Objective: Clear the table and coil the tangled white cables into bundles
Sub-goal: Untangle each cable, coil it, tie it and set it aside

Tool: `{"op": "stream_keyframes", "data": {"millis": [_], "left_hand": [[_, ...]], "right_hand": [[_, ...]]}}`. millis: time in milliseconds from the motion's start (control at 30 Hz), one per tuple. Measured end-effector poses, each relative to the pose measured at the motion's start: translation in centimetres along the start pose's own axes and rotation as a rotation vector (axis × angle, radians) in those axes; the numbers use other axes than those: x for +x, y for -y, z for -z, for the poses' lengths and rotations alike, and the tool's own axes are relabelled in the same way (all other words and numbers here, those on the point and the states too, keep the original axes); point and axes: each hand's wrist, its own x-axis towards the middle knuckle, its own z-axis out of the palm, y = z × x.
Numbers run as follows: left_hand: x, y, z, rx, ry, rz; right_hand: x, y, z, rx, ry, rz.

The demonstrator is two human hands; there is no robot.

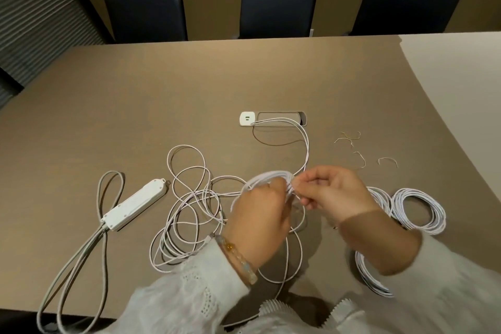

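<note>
A tangled white cable [187, 214] sprawls in loose loops over the brown table [135, 106], left of my hands. My left hand [260, 214] grips a small coil of several white cable turns [267, 177] above the table. My right hand [329, 192] pinches the same coil at its right end. One strand [306, 144] runs from the coil up to the table's socket. Three finished white bundles lie on the right: one [420, 209] by my right wrist, one [381, 196] half hidden behind my right hand, one [370, 276] under my right forearm.
A white power strip [135, 205] with a grey looped cord [78, 257] lies at the left. A cable port with a white socket [247, 118] sits mid-table. Several small twist ties [352, 141] lie at the right. Three dark chairs [279, 3] stand behind the far edge.
</note>
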Motion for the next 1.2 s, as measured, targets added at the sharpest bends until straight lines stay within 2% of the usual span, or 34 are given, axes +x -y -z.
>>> {"op": "stream_keyframes", "data": {"millis": [67, 133, 200, 267, 400, 567, 700, 867, 1067, 1200], "left_hand": [[0.3, 0.2, -0.5, 0.047, -0.063, -0.023], [0.4, 0.5, -0.5, -0.025, -0.107, -0.032], [0.3, 0.8, -0.3, -0.133, -0.117, -0.021], [0.3, 0.8, 0.1, -0.239, -0.04, 0.006], [0.4, 0.6, 0.5, -0.378, 0.072, 0.052], [0.6, 0.9, 0.7, -0.508, 0.137, 0.095], [0.5, 1.2, 1.0, -0.542, 0.178, 0.097], [0.2, 1.3, 1.2, -0.554, 0.24, 0.062], [0.2, 1.0, 1.0, -0.736, 0.291, 0.046], [0.7, 0.8, 1.4, -0.908, 0.402, 0.108]], "right_hand": [[-0.1, -0.4, -0.6, 0.397, 0.001, -0.19], [-0.2, -0.8, -0.7, 0.523, 0.011, -0.23], [-0.3, -0.8, -0.1, 0.379, 0.024, -0.121], [-0.2, -0.6, 1.0, 0.192, 0.011, 0.055], [-0.5, -0.1, 2.0, 0.033, 0.062, 0.308], [-0.9, -1.2, 2.4, -0.106, 0.099, 0.386], [-1.0, -1.4, 2.5, 0.09, 0.186, 0.309], [-0.9, -1.6, 2.6, 0.048, 0.184, 0.325], [-0.7, -3.3, 2.7, -0.031, 0.143, 0.433], [-1.1, -3.4, 2.9, -0.136, 0.129, 0.495]]}}
